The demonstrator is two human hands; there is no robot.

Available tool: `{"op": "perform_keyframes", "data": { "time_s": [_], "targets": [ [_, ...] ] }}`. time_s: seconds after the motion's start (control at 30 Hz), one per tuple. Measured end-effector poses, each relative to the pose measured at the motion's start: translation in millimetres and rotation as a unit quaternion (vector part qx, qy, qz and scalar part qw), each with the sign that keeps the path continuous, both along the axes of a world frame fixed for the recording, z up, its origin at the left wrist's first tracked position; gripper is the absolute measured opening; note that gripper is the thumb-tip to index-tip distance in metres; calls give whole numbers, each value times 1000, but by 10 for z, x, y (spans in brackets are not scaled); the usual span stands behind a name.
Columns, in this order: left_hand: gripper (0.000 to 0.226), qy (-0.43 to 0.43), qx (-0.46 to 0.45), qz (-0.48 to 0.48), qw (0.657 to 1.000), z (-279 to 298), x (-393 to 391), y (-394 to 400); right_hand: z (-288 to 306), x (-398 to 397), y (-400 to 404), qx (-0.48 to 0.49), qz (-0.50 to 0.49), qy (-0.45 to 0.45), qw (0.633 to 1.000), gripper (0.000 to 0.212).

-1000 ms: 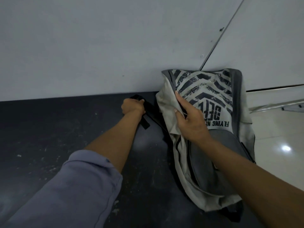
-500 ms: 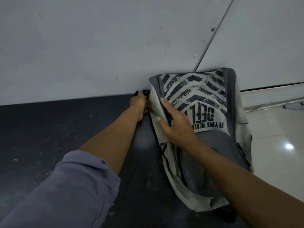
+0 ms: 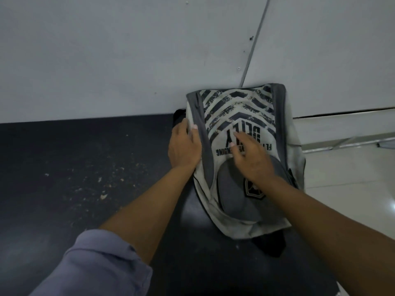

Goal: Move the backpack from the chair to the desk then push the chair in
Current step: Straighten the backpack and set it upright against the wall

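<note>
A grey and off-white backpack [image 3: 241, 103] with dark chevron stripes and printed lettering lies face up on the dark desk [image 3: 74, 167], its top end against the wall. My left hand [image 3: 183, 148] grips its left edge, thumb on the front and fingers tucked behind. My right hand [image 3: 252, 157] lies flat on the printed front with fingers spread, slightly blurred. A black strap [image 3: 271, 244] sticks out from under the near end of the bag. The chair is out of view.
A pale grey wall [image 3: 128, 60] with a panel seam stands right behind the desk. A shiny light floor [image 3: 352, 178] lies to the right beyond the desk's edge. The desk's top is scuffed with light specks on the left.
The backpack has settled flatter against the wall. My left hand moved from the black strap to the bag's left edge. My right hand let go of the flap and slid onto the front.
</note>
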State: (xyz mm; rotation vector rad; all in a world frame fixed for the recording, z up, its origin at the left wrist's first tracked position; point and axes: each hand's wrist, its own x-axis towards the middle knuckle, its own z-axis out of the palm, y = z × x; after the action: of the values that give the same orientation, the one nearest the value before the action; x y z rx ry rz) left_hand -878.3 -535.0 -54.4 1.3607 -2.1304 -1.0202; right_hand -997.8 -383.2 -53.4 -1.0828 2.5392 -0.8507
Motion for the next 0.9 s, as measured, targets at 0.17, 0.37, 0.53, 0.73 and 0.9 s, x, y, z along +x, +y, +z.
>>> {"op": "perform_keyframes", "data": {
  "time_s": [0.17, 0.37, 0.53, 0.73, 0.9],
  "targets": [
    [50, -92, -174, -113, 974, 39, 86, 529, -51, -146, 550, 80, -14, 64, 995, 53],
    [50, -255, -163, -143, 942, -81, 40, 1131, -225, -313, 1072, 139, -24, 68, 988, 58],
    [54, -323, -71, -76, 941, -155, -41, 1417, -323, -334, 1189, 129, -30, 27, 991, 58],
    [34, -168, -16, 22, 985, -119, -10, 1387, -241, -429, 1215, 10, -29, 2, 1000, 34],
    [18, -69, -138, 81, 985, 17, 61, 1723, -103, -374, 1285, -107, -39, 9, 993, 28]
  ]
}}
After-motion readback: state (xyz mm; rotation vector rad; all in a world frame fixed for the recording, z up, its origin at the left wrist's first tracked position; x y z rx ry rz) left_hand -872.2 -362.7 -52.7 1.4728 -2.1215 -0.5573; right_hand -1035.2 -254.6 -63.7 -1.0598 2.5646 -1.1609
